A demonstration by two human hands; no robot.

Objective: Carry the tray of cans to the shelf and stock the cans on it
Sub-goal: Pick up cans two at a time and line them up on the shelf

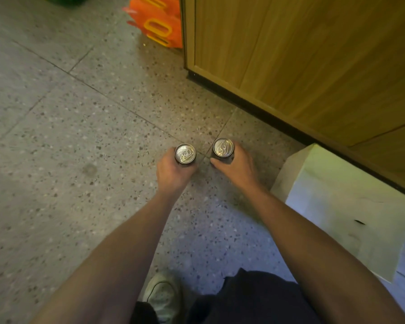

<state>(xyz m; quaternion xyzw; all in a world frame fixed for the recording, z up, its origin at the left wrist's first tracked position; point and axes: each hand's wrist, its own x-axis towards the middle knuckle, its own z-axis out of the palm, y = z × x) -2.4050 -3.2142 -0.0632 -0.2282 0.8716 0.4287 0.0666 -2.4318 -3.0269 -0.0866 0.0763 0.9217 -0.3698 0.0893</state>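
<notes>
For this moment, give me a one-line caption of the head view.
Left hand and right hand each hold an upright can over speckled floor, beside a wooden cabinet.

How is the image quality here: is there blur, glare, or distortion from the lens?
Head view: the can tops in the left hand and right hand are fairly sharp with bright glare; the floor and white box look smeared; the wooden cabinet edges bend, a wide-angle effect.

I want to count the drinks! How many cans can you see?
2. One can is held in the left hand, the other can in the right hand, both upright above the floor. No tray is in view, so more may be elsewhere.
</notes>
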